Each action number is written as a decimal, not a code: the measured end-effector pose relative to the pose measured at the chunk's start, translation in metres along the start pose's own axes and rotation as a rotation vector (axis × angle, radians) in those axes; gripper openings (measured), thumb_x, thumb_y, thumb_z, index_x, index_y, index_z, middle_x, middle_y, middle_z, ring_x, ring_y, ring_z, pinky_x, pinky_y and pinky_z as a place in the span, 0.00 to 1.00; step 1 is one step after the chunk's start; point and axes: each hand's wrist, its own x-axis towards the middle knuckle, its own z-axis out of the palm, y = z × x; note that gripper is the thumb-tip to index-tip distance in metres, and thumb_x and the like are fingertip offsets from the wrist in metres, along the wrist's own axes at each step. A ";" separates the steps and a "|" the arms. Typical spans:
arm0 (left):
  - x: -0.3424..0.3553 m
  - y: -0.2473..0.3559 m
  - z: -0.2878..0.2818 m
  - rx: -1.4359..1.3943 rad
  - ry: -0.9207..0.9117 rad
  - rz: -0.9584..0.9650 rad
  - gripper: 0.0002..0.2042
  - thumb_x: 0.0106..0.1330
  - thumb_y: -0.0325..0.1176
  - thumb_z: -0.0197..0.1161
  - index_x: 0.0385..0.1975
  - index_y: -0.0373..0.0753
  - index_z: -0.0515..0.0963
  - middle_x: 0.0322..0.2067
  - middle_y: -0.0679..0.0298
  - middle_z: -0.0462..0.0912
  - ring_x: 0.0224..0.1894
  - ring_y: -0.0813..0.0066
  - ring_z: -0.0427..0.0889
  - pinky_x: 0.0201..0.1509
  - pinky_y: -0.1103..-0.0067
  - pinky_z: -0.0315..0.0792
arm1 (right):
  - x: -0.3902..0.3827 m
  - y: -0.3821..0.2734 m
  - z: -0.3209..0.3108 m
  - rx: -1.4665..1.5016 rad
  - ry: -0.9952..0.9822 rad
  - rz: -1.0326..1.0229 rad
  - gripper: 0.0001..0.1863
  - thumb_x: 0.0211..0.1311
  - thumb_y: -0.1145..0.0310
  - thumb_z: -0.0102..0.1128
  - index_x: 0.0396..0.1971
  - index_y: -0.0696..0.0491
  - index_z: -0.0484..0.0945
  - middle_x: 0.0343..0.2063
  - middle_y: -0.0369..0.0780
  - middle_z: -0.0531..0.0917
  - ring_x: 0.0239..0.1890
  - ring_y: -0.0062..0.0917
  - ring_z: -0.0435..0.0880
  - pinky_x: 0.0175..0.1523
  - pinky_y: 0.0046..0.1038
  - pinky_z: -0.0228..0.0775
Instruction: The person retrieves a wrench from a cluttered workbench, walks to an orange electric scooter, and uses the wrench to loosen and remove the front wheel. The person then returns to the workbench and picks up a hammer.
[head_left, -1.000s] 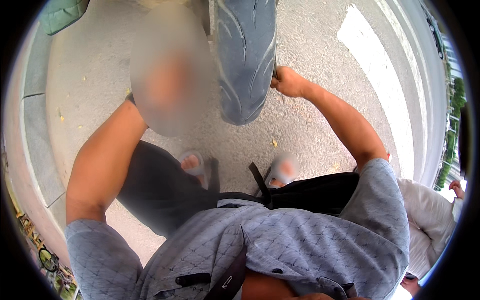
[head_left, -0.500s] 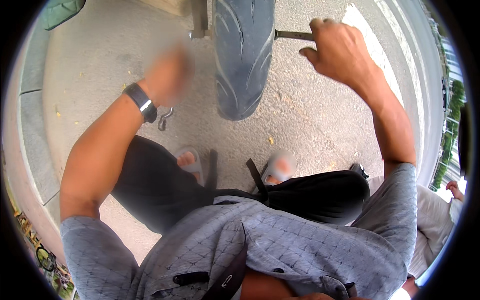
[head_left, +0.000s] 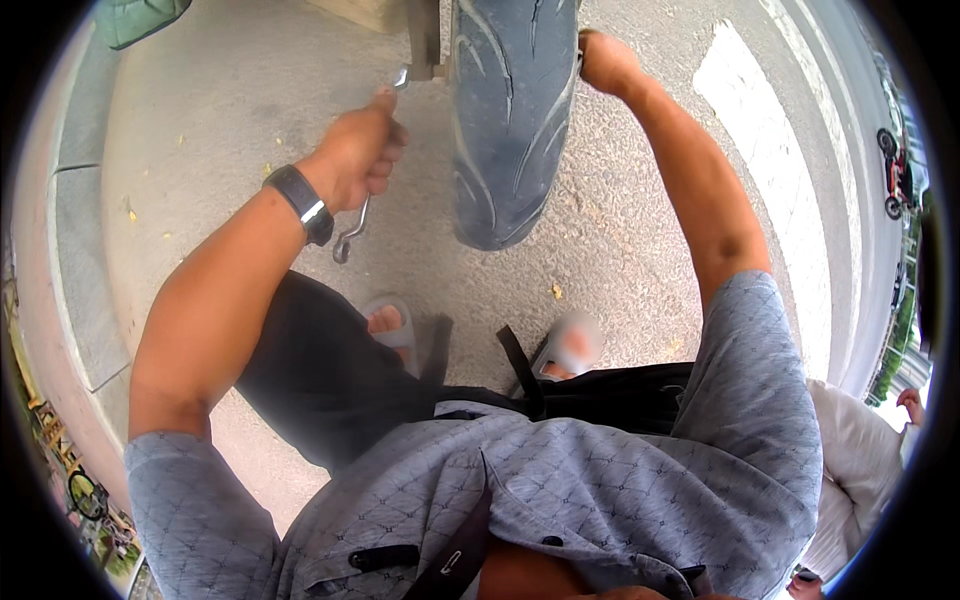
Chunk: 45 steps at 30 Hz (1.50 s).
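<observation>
Apparently busy at the two sides of the tyre (head_left: 512,130), seen upright between the hands and running out past the top edge. Most likely at the step of setting a wrench (head_left: 401,78) to a fitting, or of taking it off; cannot tell which. Holds that wrench in the left hand (head_left: 355,150), with fingers wrapped about the middle, one bright end pointing up beside the dark bar (head_left: 424,40) left of the tyre, the other hanging down over the road (head_left: 620,270). Cannot tell whether touching the bar or just short of it. Has the right hand (head_left: 608,63) curled narrow at the right side of the tyre, with a small dark thing (head_left: 582,58) barely showing at the fingers; cannot tell what, or whether gripped. Probably calls next for seating the wrench squarely, and for steadying the opposite side with the right hand. As for containers, only a green thing (head_left: 140,20) to report, perhaps a bag, cut off at the top left; cannot see inside, so cannot name any contents.
</observation>
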 end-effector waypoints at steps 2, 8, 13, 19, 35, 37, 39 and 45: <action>0.020 -0.029 -0.021 0.115 -0.064 0.161 0.25 0.75 0.60 0.44 0.27 0.43 0.67 0.19 0.74 0.60 0.17 0.84 0.50 0.19 0.83 0.48 | 0.025 -0.027 -0.056 -0.088 0.223 -0.013 0.08 0.62 0.75 0.57 0.39 0.57 0.82 0.37 0.51 0.86 0.40 0.35 0.87 0.48 0.37 0.80; -0.016 0.011 0.004 -0.084 0.055 -0.146 0.24 0.76 0.58 0.44 0.28 0.43 0.68 0.20 0.73 0.61 0.17 0.83 0.52 0.20 0.83 0.50 | -0.075 -0.092 -0.188 -0.520 0.061 -0.196 0.08 0.51 0.74 0.56 0.26 0.54 0.84 0.34 0.46 0.85 0.40 0.43 0.83 0.46 0.40 0.77; -0.017 0.009 0.006 -0.112 0.030 -0.195 0.24 0.76 0.58 0.42 0.28 0.42 0.68 0.19 0.73 0.61 0.17 0.82 0.52 0.19 0.82 0.50 | -0.164 -0.107 -0.133 -0.106 -0.143 0.009 0.13 0.64 0.68 0.54 0.28 0.62 0.80 0.25 0.51 0.85 0.31 0.47 0.86 0.42 0.42 0.78; -0.009 0.009 0.010 -0.109 -0.018 -0.203 0.25 0.77 0.58 0.40 0.28 0.42 0.68 0.18 0.72 0.60 0.16 0.81 0.52 0.19 0.82 0.50 | -0.130 -0.021 0.038 0.460 -0.388 -0.008 0.16 0.65 0.64 0.60 0.41 0.62 0.80 0.37 0.54 0.85 0.44 0.46 0.84 0.52 0.41 0.75; -0.005 0.009 0.004 -0.101 -0.007 -0.251 0.26 0.77 0.58 0.35 0.29 0.41 0.68 0.17 0.71 0.58 0.15 0.79 0.51 0.18 0.79 0.50 | -0.151 -0.086 -0.146 -0.281 -0.010 -0.044 0.10 0.59 0.67 0.64 0.33 0.58 0.77 0.22 0.50 0.82 0.29 0.48 0.84 0.37 0.44 0.76; -0.009 0.011 0.005 -0.100 0.004 -0.247 0.27 0.78 0.58 0.35 0.29 0.41 0.68 0.16 0.71 0.58 0.15 0.79 0.51 0.18 0.79 0.50 | -0.168 -0.080 -0.113 -0.046 -0.085 0.001 0.08 0.60 0.68 0.60 0.33 0.59 0.77 0.24 0.51 0.83 0.29 0.50 0.83 0.38 0.45 0.75; -0.008 0.014 0.011 -0.083 -0.014 -0.240 0.26 0.78 0.58 0.34 0.29 0.41 0.67 0.17 0.71 0.58 0.15 0.79 0.51 0.18 0.79 0.50 | -0.169 -0.062 -0.075 0.409 -0.302 0.074 0.07 0.64 0.73 0.56 0.35 0.61 0.78 0.22 0.47 0.83 0.27 0.34 0.85 0.37 0.37 0.76; -0.003 0.007 0.007 -0.090 0.026 -0.198 0.24 0.77 0.56 0.38 0.30 0.42 0.69 0.17 0.71 0.60 0.14 0.81 0.52 0.17 0.81 0.50 | -0.124 -0.055 -0.024 0.921 -0.354 0.238 0.17 0.66 0.68 0.58 0.50 0.60 0.77 0.34 0.40 0.85 0.36 0.27 0.83 0.44 0.33 0.75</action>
